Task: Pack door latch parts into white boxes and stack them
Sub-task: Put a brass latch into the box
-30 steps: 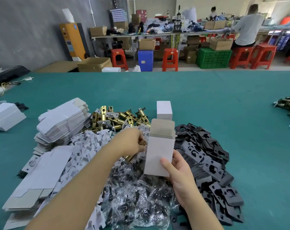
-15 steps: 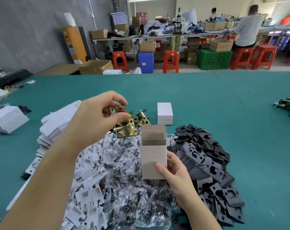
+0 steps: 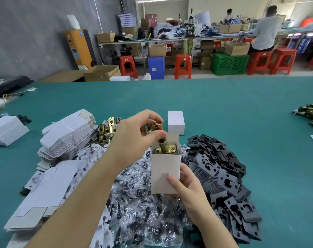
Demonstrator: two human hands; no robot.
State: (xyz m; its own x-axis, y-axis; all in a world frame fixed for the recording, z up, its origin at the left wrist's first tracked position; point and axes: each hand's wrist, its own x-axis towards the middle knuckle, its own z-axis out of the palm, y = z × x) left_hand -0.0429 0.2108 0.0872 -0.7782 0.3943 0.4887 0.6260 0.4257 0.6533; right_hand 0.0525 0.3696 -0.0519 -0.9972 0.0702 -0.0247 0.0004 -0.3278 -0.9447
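Two hands meet at the middle of the frame: the left hand (image 3: 134, 138) pinches a gold latch (image 3: 162, 143) sticking out of the open white box (image 3: 165, 173), which the right hand (image 3: 186, 185) grips. Piles crowd around; green counter (image 3: 241, 108) lies bare at upper right.
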